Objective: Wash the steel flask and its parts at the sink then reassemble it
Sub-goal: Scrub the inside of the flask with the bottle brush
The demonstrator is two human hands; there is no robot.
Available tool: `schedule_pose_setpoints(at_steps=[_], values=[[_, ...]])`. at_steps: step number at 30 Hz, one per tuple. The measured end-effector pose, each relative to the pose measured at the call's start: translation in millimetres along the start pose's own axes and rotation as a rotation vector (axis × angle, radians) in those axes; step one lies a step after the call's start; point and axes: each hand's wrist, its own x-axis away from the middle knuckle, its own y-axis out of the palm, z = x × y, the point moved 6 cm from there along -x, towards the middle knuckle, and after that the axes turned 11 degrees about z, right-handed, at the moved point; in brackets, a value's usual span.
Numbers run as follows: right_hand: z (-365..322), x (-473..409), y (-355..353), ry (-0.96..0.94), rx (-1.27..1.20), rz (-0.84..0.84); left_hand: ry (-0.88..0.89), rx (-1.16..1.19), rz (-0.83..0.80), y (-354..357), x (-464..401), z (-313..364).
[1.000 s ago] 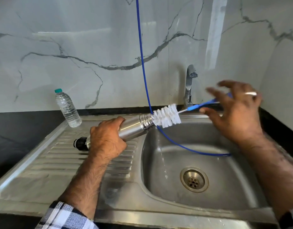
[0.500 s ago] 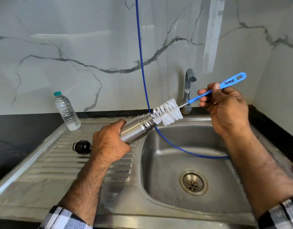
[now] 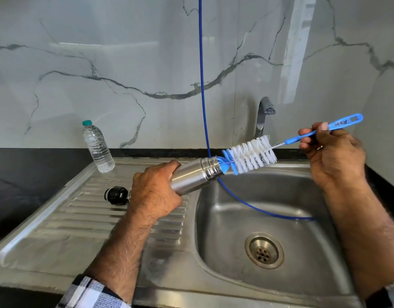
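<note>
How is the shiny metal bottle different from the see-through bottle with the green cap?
The steel flask is shiny metal; the plastic bottle is clear. The flask is tilted in the left hand at the edge of the sink; the plastic bottle stands alone on the draining board. The flask's mouth is open, with a bottle brush at it; the plastic bottle is capped. Both are slim bottles.

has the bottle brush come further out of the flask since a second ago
Yes. The bottle brush has slid out toward the tap: its blue tip bristles now show outside the flask mouth, where only white bristles showed before.
</note>
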Motion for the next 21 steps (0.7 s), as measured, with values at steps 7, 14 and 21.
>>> schedule_pose_setpoints(at_steps=[7, 14, 21], values=[[-0.6, -1.9, -1.1, 0.015, 0.005, 0.008, 0.019, -0.004, 0.016, -0.7, 0.4, -3.0], [-10.3, -3.3, -1.5, -0.041, -0.023, -0.025, 0.012, 0.031, -0.014, -0.7, 1.9, -0.2], [-21.1, 0.6, 1.4, -0.153, -0.064, -0.079, -0.004, 0.069, -0.076, -2.2, 3.5, -2.0]])
